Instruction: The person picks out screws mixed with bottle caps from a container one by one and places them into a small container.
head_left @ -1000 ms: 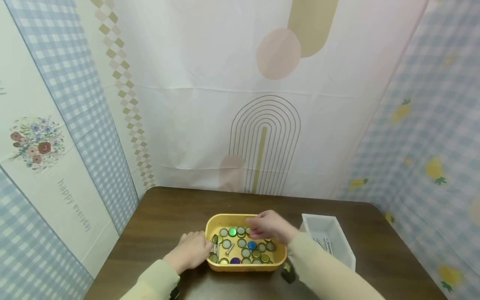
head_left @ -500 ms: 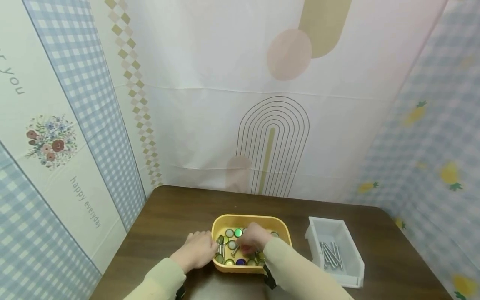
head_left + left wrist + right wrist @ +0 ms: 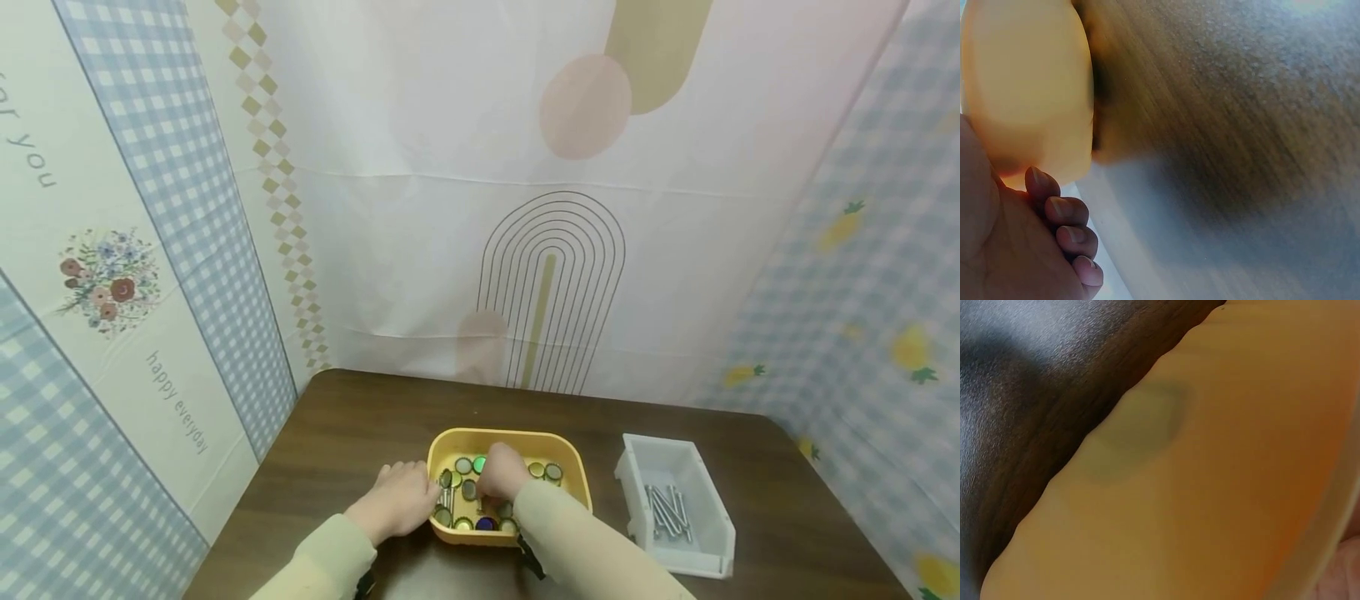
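Observation:
In the head view, a yellow plastic tray [image 3: 517,434] holds several bottle caps, among them a green cap [image 3: 480,464] and a purple cap [image 3: 486,524], plus silver screws [image 3: 447,497] along its left side. My left hand [image 3: 397,500] grips the tray's left wall. Its curled fingers [image 3: 1067,211] show against the outside in the left wrist view. Inside the tray, my right hand [image 3: 504,475] reaches down with bent fingers, pinching a screw [image 3: 481,506] of which only an end shows. The tray's wall fills most of the right wrist view and hides those fingertips.
A white open-fronted bin [image 3: 705,479] stands right of the tray, with several long silver screws [image 3: 670,511] lying in it. Both rest on a dark wooden table [image 3: 375,408]. Patterned cloths hang behind and on both sides.
The right hand has come down from the tray's far side to the screw near its middle, which it now largely covers. The left hand stays at the tray's wall. The view has shifted slightly.

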{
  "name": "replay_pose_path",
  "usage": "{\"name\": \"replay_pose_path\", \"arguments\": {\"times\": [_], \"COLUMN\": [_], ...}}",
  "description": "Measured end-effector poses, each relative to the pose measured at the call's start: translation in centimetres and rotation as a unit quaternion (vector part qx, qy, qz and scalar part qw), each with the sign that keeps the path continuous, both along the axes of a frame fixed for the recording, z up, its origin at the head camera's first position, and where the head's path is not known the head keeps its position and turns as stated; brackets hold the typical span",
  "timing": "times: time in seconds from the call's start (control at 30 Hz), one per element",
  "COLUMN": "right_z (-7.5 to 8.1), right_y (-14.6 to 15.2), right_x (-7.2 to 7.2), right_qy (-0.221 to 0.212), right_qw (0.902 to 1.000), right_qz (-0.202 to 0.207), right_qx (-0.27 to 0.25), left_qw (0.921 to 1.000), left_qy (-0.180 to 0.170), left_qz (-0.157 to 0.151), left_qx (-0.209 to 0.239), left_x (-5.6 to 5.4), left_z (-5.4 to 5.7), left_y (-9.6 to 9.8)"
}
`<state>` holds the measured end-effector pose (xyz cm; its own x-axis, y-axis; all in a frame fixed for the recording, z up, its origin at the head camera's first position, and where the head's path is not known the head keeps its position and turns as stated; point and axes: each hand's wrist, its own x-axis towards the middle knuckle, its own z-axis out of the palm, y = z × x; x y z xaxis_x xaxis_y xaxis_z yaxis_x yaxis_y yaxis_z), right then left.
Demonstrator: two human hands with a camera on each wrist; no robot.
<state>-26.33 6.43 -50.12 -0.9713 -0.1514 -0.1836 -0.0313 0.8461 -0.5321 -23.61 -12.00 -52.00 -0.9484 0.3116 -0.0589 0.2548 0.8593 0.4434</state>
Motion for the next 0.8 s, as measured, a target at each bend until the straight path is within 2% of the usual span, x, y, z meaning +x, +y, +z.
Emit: {"name": "replay_pose_path", "arguments": {"times": [0.23,0.43,0.6,0.8], "right_z": [0.08,0.31,0.4,0.46], "right_y": [0.17,0.03,-0.21,-0.28], "right_x": [0.07,0.21,0.49,0.58], "right_qy": [0.043,0.026,0.032,0.029], "right_qw": [0.9965,0.9979,0.9979,0.9988], "right_qz": [0.032,0.025,0.031,0.017], "right_qx": [0.064,0.053,0.048,0.036], "left_qw": [1.0,1.0,0.9999,0.9999], "left_qy": [0.0,-0.007,-0.009,-0.008], "left_qz": [0.002,0.002,0.005,0.006], "left_qx": [-0.005,-0.003,-0.003,-0.003], "left_x": [-0.14,-0.14,-0.01,0.05], "left_z": [-0.06,0.07,0.09,0.14], "left_y": [0.25,0.26,0.19,0.3]}}
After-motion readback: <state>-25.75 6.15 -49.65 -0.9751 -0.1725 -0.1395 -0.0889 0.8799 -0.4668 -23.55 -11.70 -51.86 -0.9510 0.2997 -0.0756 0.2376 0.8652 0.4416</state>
